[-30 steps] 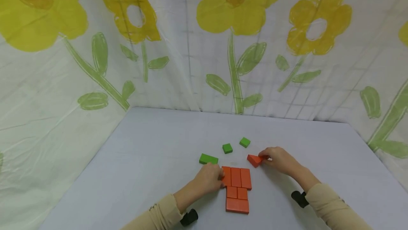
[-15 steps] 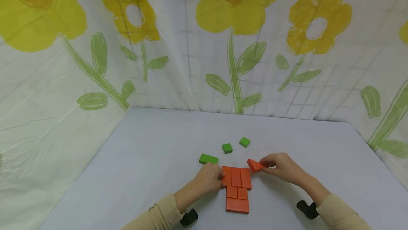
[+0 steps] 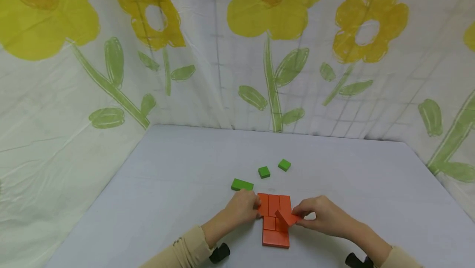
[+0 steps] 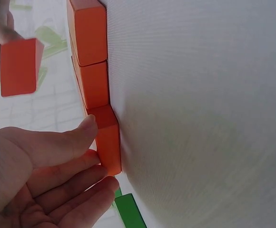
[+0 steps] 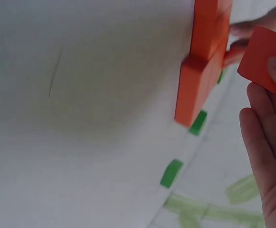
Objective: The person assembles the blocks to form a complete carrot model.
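Observation:
Flat red blocks lie fitted together on the table: three upright oblongs side by side, two small squares below them, and a wide oblong block (image 3: 275, 239) at the bottom. At the left, my left hand (image 3: 241, 210) holds the leftmost red block (image 3: 262, 204) with its thumb at one end and fingertips at the other. From the right, my right hand (image 3: 323, 216) pinches a red triangular block (image 3: 286, 219) between thumb and fingers. That triangle is raised and tilted over the laid blocks, partly covering the right square; in the left wrist view it hangs above their level.
A green oblong block (image 3: 242, 184) lies just beyond my left hand. Two small green blocks, one nearer (image 3: 264, 172) and one farther (image 3: 284, 165), lie behind the red ones. A flower-painted curtain (image 3: 208, 53) hangs at the back edge of the white table (image 3: 178, 156).
My right hand has carried the triangular block from the upper right, toward me and leftward, over the red blocks, turning it on the way. The left hand has stayed in place.

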Motion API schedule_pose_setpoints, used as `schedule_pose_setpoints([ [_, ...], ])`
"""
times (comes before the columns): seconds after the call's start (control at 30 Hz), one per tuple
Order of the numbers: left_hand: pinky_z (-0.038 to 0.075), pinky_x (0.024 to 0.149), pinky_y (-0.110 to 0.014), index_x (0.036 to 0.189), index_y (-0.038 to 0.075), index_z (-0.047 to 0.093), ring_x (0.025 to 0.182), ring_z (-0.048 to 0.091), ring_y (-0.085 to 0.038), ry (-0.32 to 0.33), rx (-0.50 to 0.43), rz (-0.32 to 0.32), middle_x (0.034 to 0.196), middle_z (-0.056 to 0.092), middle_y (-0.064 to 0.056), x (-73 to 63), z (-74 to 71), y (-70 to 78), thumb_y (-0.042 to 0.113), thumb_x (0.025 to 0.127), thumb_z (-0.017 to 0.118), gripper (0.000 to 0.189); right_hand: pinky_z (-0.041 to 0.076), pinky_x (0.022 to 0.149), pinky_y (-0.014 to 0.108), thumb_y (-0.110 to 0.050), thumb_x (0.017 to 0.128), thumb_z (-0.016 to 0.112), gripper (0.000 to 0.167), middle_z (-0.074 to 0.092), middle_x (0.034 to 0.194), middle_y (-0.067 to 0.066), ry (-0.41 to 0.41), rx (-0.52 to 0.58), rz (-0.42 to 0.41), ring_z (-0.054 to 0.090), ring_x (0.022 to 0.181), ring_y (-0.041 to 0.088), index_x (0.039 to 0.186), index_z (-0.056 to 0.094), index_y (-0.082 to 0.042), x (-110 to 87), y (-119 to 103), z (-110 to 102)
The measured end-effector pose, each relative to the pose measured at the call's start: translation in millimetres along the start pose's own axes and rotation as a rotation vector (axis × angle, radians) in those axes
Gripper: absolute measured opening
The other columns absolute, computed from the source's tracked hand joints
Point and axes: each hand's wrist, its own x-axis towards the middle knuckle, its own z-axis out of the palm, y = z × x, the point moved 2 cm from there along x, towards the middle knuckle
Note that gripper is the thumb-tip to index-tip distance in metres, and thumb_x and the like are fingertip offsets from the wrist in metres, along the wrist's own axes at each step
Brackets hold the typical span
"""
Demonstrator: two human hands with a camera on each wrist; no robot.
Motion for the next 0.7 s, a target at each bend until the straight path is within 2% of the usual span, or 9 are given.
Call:
schedule_pose_setpoints([
  [0.23,0.026,0.053,-0.018,0.064,0.010,0.062,0.057,0.031,-0.006,-0.005,-0.007,-0.020,0.059,0.036,0.007,0.3,-0.1,0.4,0.008,0.078,0.081,0.023,0.053,0.067,0.019,0.000,0.080,0.076,0.019,0.070,0.090,-0.006,-0.078,0.069,-0.055,0.063,0.081,0.000,0.097,0.073,-0.007,-1.2,-18,20],
  [0.7,0.024,0.052,-0.019,0.059,0.012,0.052,0.057,0.029,-0.006,0.005,-0.005,-0.008,0.058,0.033,0.007,-0.2,-0.1,0.2,0.007,0.077,0.080,0.033,0.048,0.067,0.012,-0.002,0.080,0.076,0.017,0.069,0.089,-0.010,-0.178,0.077,-0.038,0.059,0.078,-0.005,0.096,0.074,-0.009,0.3,-24,40],
])
